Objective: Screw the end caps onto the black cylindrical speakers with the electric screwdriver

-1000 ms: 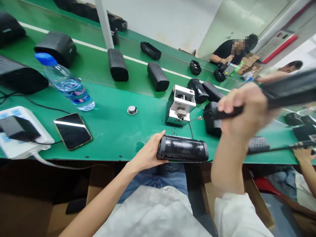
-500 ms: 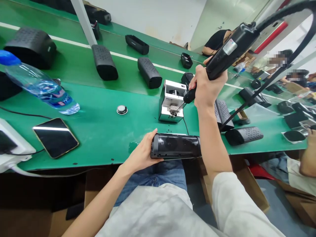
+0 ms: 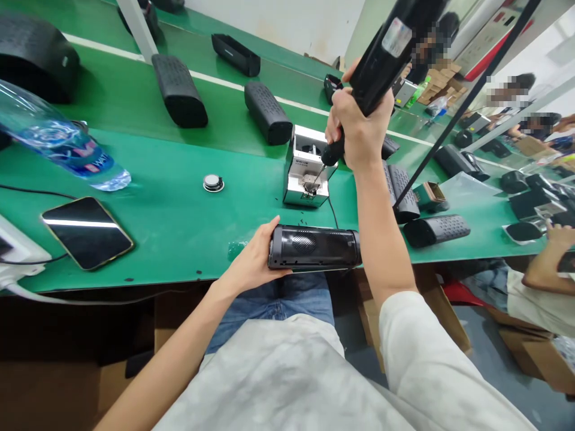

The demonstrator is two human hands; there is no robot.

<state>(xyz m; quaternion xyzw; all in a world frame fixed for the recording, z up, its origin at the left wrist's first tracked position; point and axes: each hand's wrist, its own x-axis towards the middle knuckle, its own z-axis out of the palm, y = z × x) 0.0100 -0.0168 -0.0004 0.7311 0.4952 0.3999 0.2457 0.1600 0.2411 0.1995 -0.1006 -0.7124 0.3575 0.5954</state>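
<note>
My right hand [image 3: 363,123] is wrapped round a black electric screwdriver [image 3: 375,66], raised over the bench and tilted. Its thin bit points down to the front of a small white screw feeder [image 3: 308,167]; whether the tip touches a screw I cannot make out. At the bench's near edge my left hand [image 3: 256,257] grips the left end of a black speaker [image 3: 317,246], which lies lengthwise with its mesh side up. My right forearm passes by the speaker's right end.
Left on the green bench [image 3: 171,239] are a phone [image 3: 87,232], a water bottle [image 3: 63,140] and a small round metal part [image 3: 212,182]. More speaker housings [image 3: 268,114] stand behind. A cable [image 3: 467,105] hangs at right. Another person's arm [image 3: 550,257] is at far right.
The view has shifted slightly, so most things sit higher and a little further left. Both hands keep their holds, and the screwdriver's bit stays at the screw feeder.
</note>
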